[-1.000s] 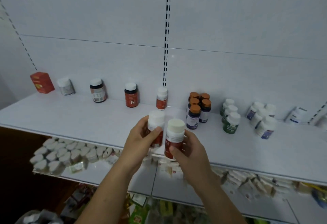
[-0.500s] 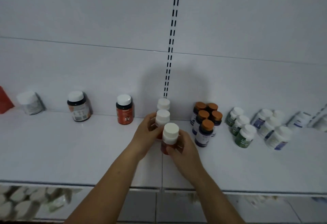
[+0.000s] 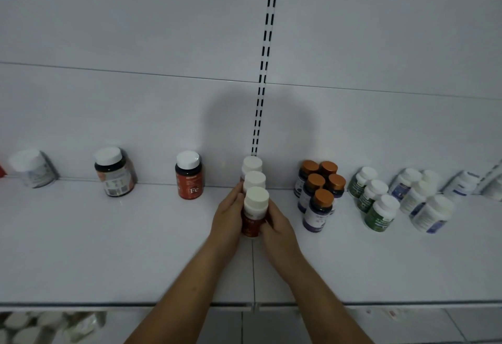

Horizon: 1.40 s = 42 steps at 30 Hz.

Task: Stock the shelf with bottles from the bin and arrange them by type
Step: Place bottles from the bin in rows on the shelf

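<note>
White shelf [image 3: 108, 248] at the wall: the left hand [image 3: 228, 216] curls round the second bottle [image 3: 254, 180] and the right hand [image 3: 278, 225] round the front bottle [image 3: 255, 208], likely to line both up with the matching back bottle [image 3: 252, 164]. Orange-capped bottles [image 3: 320, 197] crowd the right side, while the Fe bottle [image 3: 189, 178] stands apart on the left.

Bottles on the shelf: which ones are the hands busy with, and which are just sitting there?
In the job: front red bottle, held by the right hand; middle white-capped bottle, touched by the left hand; back white-capped bottle in the same row; the shelf.
Just sitting: Fe bottle; dark bottle; pale jar; orange-capped bottles; green bottles; blue-labelled white bottles.
</note>
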Available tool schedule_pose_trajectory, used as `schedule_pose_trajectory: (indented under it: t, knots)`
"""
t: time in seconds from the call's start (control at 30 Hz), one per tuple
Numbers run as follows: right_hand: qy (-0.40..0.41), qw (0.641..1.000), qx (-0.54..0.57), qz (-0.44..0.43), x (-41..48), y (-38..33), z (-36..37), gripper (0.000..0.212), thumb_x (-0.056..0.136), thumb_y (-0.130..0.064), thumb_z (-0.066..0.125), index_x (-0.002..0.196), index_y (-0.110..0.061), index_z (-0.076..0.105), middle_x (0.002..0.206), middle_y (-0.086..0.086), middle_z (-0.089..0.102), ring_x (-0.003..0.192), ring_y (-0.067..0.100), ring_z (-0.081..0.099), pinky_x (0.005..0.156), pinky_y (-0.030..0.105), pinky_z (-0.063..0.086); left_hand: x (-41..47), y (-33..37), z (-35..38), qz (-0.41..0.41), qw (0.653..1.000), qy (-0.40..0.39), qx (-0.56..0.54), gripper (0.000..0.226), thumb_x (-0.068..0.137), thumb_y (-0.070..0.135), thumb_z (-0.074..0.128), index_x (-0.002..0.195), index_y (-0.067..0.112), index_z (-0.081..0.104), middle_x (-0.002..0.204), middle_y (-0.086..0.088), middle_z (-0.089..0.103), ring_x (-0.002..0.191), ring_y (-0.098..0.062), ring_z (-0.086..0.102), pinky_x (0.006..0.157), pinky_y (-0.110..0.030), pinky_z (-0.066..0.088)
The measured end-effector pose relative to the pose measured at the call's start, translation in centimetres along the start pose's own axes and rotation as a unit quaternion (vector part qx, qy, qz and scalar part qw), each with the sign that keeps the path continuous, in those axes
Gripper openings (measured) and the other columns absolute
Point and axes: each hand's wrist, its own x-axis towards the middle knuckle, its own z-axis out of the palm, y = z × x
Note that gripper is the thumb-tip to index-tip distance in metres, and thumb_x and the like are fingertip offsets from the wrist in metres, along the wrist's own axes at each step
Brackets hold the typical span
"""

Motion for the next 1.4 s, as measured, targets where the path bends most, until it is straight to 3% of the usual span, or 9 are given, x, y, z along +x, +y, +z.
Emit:
schedule_pose_trajectory:
  t: [0.23,0.37,0.57,0.73,0.87,0.97,1.03,1.2,1.4]
  knots:
    - [0.002,1.000,-0.003,0.009,0.9,0.6,0.3,0.073,0.090,0.014,0.043,0.155,-0.020,0.046,0.151,-0.006,0.057,0.140,0.007,0.050,0.122,0.041,0.038,0.1,-0.1,0.0,0.037,0.998,0.029,0.050,0.038,0.114,0.014,0.038,0.147,0.021,0.058,0.140,0.009,0.066,0.119,0.012,0.061,0.099,-0.008,0.047]
    - [0.003,1.000,0.003,0.008,1.0,0.4,0.3,0.070,0.093,0.016,0.043,0.154,-0.018,0.047,0.150,-0.007,0.057,0.138,0.004,0.051,0.122,0.034,0.038,0.2,-0.1,0.0,0.052,0.995,0.032,0.084,0.039,0.115,0.015,0.036,0.148,0.022,0.055,0.139,0.010,0.064,0.118,0.018,0.058,0.095,-0.003,0.044]
    - [0.001,1.000,-0.010,0.009,0.4,0.4,0.1,0.068,0.096,0.015,0.041,0.155,-0.018,0.044,0.152,-0.007,0.054,0.141,0.002,0.048,0.122,0.031,0.036,0.0,0.3,0.1,0.042,0.990,0.051,0.122,0.033,0.114,0.018,0.038,0.142,0.032,0.051,0.139,0.011,0.060,0.118,0.007,0.059,0.092,0.002,0.041]
    - [-0.025,0.999,-0.044,0.012,-1.1,0.2,-0.9,0.067,0.102,0.006,0.039,0.161,-0.023,0.033,0.163,-0.010,0.040,0.150,0.003,0.035,0.127,0.035,0.028,-1.1,2.1,-1.0,0.053,0.985,0.076,0.143,0.042,0.114,0.023,0.042,0.156,0.024,0.047,0.157,0.007,0.050,0.144,-0.010,0.045,0.120,-0.026,0.034]
    - [-0.046,0.997,-0.058,-0.015,-3.3,-1.6,-2.5,0.065,0.107,-0.006,0.043,0.159,-0.039,0.023,0.160,-0.031,0.026,0.148,-0.006,0.028,0.128,0.028,0.021,-4.2,4.7,-1.9,0.112,0.970,0.091,0.198,0.045,0.111,0.032,0.047,0.156,0.026,0.048,0.154,0.013,0.049,0.142,-0.004,0.044,0.111,-0.015,0.033]
    - [-0.070,0.989,-0.100,-0.085,-5.6,-3.5,-3.9,0.056,0.109,-0.026,0.050,0.140,-0.060,0.017,0.140,-0.050,0.021,0.131,-0.032,0.023,0.114,0.003,0.019,-7.5,6.0,-2.6,0.144,0.942,0.085,0.290,0.054,0.103,0.053,0.048,0.155,0.038,0.044,0.154,0.019,0.047,0.139,0.000,0.043,0.108,-0.017,0.032]
    - [-0.098,0.981,-0.127,-0.110,-7.2,-4.5,-5.1,0.055,0.106,-0.038,0.054,0.143,-0.060,0.019,0.143,-0.045,0.026,0.131,-0.032,0.021,0.107,-0.003,0.017,-10.2,6.6,-3.0,0.161,0.909,0.070,0.378,0.065,0.097,0.064,0.049,0.156,0.040,0.040,0.156,0.020,0.045,0.139,0.000,0.042,0.113,-0.027,0.035]
    - [-0.166,0.927,-0.265,-0.209,-10.8,-5.6,-8.1,0.078,0.098,-0.058,0.059,0.162,-0.037,0.019,0.158,-0.026,0.024,0.142,-0.013,0.015,0.116,0.008,0.009,-17.5,6.7,-4.0,0.183,0.790,0.093,0.578,0.074,0.096,0.074,0.050,0.158,0.038,0.037,0.161,0.016,0.043,0.146,-0.007,0.041,0.120,-0.036,0.035]
    - [-0.321,0.849,-0.343,-0.242,-15.8,-6.7,-7.6,0.085,0.099,-0.069,0.046,0.165,-0.035,0.003,0.174,-0.013,-0.001,0.159,0.010,-0.007,0.131,0.040,0.001,-28.0,4.4,-5.7,0.099,0.736,0.148,0.653,0.083,0.091,0.085,0.040,0.160,0.040,0.033,0.163,0.014,0.040,0.150,-0.013,0.038,0.124,-0.047,0.033]
